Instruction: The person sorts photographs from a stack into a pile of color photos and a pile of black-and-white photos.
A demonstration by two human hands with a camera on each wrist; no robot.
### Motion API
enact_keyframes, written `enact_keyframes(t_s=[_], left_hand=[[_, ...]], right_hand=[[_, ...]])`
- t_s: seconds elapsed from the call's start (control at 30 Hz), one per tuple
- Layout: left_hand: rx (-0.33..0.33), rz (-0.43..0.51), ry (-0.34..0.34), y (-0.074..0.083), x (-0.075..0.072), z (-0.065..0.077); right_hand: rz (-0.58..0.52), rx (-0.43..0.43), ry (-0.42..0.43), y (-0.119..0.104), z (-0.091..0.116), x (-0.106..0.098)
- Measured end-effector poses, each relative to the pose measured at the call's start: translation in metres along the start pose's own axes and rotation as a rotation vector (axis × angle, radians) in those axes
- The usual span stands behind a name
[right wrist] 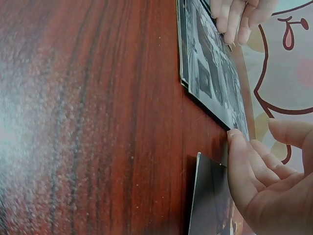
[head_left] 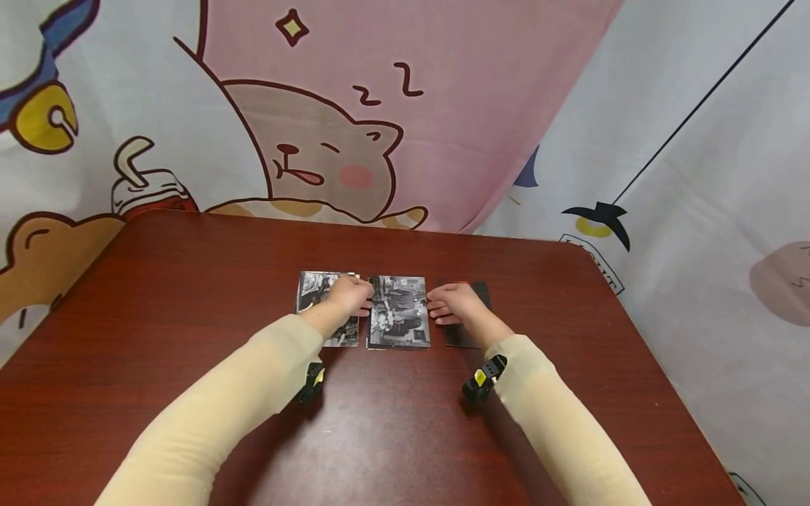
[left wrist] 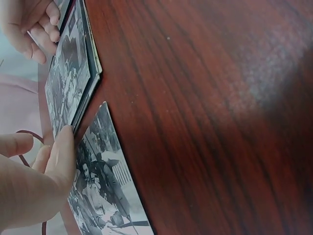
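A small stack of black-and-white photo cards lies between the two hands. My left hand reaches over another black-and-white photo card, its fingertips at the stack's left edge. On the stack's opposite edge, my right hand touches with fairly straight fingers. Beneath that hand lies a dark card, partly covered by it. In the left wrist view the stack shows several layers with slightly uneven edges. The right wrist view has the right fingertips against the stack's corner. Neither hand is curled round a card.
The cards lie on a reddish-brown wooden table, toward its far side. A cartoon-printed cloth hangs behind the table's far edge. Each wrist carries a black camera strap, such as the right one.
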State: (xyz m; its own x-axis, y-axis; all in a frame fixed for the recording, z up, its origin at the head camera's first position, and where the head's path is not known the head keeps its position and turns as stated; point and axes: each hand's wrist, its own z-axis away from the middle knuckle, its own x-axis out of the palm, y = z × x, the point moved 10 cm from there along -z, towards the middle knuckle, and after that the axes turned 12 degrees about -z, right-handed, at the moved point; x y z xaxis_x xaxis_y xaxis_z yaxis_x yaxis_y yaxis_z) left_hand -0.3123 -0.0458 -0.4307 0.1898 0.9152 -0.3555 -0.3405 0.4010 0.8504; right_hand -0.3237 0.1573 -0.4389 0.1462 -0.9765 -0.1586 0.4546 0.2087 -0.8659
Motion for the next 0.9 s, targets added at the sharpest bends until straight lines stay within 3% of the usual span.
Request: enact_keyframes(t_s=[0.3,0.6,0.9], left_hand=[[-0.001,0.031,-0.006,0.002,0.002,0.002],[-0.008,0.081,-0.003,0.002,0.006,-0.003],[-0.010,0.134,-0.061,0.006,0.013,-0.004]], right_hand=[[-0.013,-0.003,0.002,0.000,0.001,-0.001],[-0.101,-0.005,0.034,0.000,0.000,-0.006],[-0.128,-0.016,0.084,-0.003,0.002,-0.010]])
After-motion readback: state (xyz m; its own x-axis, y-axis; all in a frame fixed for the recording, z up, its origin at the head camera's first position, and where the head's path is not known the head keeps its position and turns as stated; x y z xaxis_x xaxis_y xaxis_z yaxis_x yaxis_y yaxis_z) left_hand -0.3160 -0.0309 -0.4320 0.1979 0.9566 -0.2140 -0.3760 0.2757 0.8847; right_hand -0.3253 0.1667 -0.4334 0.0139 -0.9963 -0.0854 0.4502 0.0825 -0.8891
